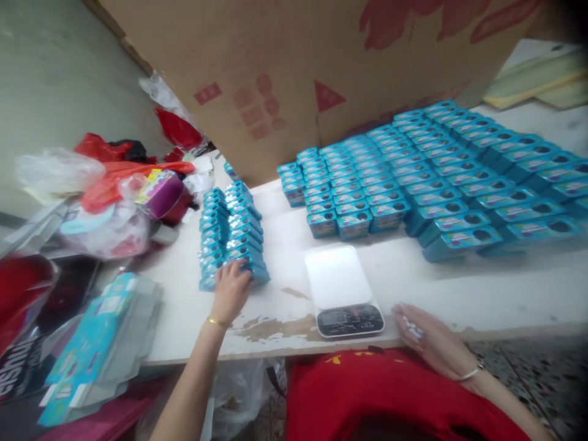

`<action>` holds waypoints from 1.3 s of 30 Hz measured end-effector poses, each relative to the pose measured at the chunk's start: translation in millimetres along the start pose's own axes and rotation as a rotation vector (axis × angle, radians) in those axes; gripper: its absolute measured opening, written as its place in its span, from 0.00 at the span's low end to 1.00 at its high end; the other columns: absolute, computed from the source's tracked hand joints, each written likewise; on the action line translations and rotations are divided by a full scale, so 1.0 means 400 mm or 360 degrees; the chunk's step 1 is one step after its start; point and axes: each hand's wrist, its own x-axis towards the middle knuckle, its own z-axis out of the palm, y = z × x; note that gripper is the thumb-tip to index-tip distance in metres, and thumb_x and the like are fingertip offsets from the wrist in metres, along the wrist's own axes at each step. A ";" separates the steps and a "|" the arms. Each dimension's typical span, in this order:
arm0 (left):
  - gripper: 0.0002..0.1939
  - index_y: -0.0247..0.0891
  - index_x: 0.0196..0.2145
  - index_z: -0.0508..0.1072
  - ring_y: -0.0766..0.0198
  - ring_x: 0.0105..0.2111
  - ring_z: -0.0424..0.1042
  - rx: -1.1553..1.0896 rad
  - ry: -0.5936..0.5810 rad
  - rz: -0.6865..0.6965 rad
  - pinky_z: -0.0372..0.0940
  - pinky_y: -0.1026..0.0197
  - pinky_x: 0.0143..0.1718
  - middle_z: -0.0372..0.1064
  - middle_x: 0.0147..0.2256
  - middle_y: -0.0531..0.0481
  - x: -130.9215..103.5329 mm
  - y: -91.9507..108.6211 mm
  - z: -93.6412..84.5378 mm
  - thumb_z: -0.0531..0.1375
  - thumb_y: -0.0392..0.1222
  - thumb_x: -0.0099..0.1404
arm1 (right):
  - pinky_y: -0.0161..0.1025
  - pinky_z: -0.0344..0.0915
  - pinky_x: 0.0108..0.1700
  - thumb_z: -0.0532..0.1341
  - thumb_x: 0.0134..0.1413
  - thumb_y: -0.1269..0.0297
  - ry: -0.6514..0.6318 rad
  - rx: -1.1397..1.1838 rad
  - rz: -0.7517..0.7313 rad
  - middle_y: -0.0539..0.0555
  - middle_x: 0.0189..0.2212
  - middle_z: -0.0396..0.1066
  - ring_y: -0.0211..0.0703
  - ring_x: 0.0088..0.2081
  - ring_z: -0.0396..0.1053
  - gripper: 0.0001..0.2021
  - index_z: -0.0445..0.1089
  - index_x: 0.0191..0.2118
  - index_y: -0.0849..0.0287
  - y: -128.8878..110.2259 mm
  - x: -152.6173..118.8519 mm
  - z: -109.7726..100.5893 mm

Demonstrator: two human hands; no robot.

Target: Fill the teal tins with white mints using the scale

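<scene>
My left hand [232, 288] reaches to the near end of two rows of small blue boxes [243, 236] with whitish bits on top; its fingers rest on a front box, and whether they grip it is hidden. Cupped palm up at the table's front edge, my right hand [425, 337] holds several small white pieces [412, 327]. Between the hands lies a white digital scale [337, 278] with a black display panel, its plate bare. Many closed blue boxes [353, 223] stand in rows behind and to the right of the scale.
A large cardboard box [285, 73] stands along the back. Plastic bags [114, 226] and a purple package [165, 195] are piled at the left. Flattened blue cartons [96, 343] lie at the lower left. The white table [285, 318] has a worn front edge.
</scene>
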 end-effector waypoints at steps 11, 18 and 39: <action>0.12 0.38 0.32 0.67 0.61 0.33 0.66 -0.0428 -0.0068 0.0551 0.62 0.58 0.33 0.65 0.39 0.44 0.202 0.311 -0.118 0.50 0.45 0.67 | 0.27 0.53 0.19 0.67 0.46 0.59 -0.0013 0.0105 -0.0107 0.49 0.22 0.64 0.29 0.21 0.58 0.12 0.74 0.35 0.62 -0.018 -0.006 0.036; 0.09 0.37 0.37 0.67 0.58 0.39 0.66 -0.0515 -0.0157 0.0804 0.63 0.56 0.38 0.66 0.40 0.43 0.264 0.365 -0.089 0.54 0.46 0.65 | 0.27 0.52 0.19 0.67 0.46 0.59 0.0001 0.0140 -0.0105 0.49 0.23 0.65 0.28 0.21 0.58 0.12 0.74 0.35 0.62 -0.028 -0.037 0.039; 0.10 0.37 0.41 0.68 0.66 0.34 0.69 -0.1449 0.0188 -0.0171 0.64 0.62 0.38 0.69 0.37 0.49 0.077 0.246 0.042 0.58 0.43 0.63 | 0.27 0.53 0.19 0.65 0.48 0.59 -0.0024 0.0118 0.0016 0.50 0.24 0.66 0.29 0.22 0.60 0.11 0.72 0.35 0.63 -0.054 -0.040 0.069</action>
